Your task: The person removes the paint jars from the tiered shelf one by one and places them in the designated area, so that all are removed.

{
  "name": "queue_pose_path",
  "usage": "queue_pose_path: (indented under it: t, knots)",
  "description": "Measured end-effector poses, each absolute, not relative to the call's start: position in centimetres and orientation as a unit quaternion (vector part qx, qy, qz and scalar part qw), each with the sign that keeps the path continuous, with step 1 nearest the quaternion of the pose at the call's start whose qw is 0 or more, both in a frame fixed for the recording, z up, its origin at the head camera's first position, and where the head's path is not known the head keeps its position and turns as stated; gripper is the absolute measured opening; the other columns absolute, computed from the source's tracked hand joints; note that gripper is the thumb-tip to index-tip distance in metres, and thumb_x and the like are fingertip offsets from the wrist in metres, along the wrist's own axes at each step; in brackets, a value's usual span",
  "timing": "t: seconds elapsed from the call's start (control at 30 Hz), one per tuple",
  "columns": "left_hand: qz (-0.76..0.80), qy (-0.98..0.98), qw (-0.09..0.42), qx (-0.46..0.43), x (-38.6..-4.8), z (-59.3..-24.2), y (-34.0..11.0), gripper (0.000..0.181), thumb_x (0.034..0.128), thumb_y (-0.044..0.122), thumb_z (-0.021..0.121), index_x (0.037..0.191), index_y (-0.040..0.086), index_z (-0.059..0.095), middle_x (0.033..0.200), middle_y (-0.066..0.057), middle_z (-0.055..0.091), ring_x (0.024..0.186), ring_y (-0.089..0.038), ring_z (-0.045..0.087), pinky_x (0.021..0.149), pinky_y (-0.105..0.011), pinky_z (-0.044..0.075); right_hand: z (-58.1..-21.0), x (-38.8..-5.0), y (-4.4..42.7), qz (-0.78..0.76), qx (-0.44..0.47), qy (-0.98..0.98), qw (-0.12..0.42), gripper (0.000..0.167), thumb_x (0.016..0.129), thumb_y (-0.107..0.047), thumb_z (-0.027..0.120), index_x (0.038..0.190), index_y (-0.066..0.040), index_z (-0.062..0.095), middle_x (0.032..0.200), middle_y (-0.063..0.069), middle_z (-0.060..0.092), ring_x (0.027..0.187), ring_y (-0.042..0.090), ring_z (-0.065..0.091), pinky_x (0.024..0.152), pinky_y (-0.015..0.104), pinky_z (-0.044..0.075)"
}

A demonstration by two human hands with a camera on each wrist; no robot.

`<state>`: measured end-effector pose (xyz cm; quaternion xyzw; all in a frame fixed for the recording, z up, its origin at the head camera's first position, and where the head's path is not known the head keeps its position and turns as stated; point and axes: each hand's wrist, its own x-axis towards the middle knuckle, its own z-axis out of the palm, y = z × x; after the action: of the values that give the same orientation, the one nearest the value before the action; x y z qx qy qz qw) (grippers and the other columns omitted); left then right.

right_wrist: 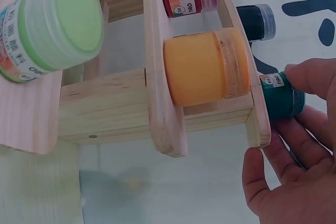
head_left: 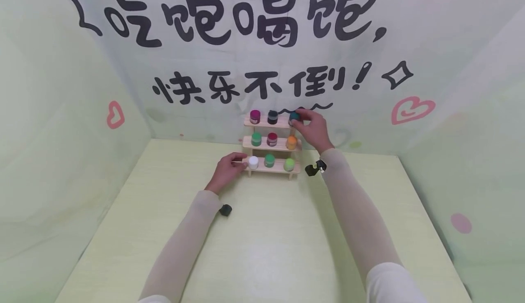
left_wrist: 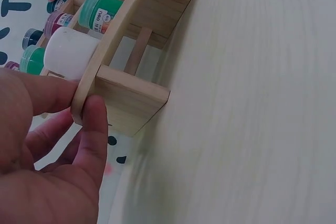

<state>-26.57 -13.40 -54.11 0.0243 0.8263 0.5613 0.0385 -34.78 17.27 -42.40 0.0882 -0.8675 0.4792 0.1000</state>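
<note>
A three-tier wooden rack [head_left: 279, 169] stands on the table by the back wall, with paint jars in rows on its shelves. At its lower left corner, my left hand [head_left: 227, 171] pinches the end of the bottom board between thumb and fingers, right beside a white jar [left_wrist: 71, 53]. Up at the right end of the top shelf, my right hand [head_left: 316, 132] grips a teal paint jar [right_wrist: 283, 95] by its sides. That jar sits at the shelf's end; whether it bears on the board is hard to tell. Just below it is an orange jar [right_wrist: 205, 69].
Along the top shelf are a magenta jar [head_left: 255, 117] and a dark jar [head_left: 272, 117]. Green [head_left: 256, 139] and red jars [head_left: 272, 139] share the middle shelf; another green [head_left: 269, 160] and a light green jar [head_left: 289, 164] are below. Cloth walls surround the pale table [head_left: 254, 243].
</note>
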Motion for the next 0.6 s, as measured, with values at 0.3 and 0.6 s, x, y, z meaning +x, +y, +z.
queue_pose_path:
  t: [0.3,0.6]
  knots:
    - [0.572,0.819,0.047,0.022,-26.36,-54.36,-13.49,0.037,0.0938,0.027,0.072,0.129,0.019,0.066,0.126,-0.007,0.066,0.111,-0.025,0.067,0.096,-0.040,0.058,-42.41,-34.58,17.35,0.490,0.093,-0.861,0.101,0.048,0.089,-0.029,0.078,0.133,-0.016,0.066,0.125,0.009,0.070,0.115,0.024,0.063,0.110,0.046,0.047]
    - [0.591,0.804,0.055,0.032,-26.10,-54.56,-14.02,0.039,0.0930,0.026,0.074,0.131,0.022,0.066,0.129,-0.006,0.066,0.117,-0.025,0.067,0.100,-0.039,0.057,-42.26,-33.90,17.04,0.504,0.096,-0.852,0.107,0.046,0.088,-0.027,0.079,0.131,-0.014,0.068,0.120,0.009,0.072,0.110,0.024,0.065,0.104,0.045,0.050]
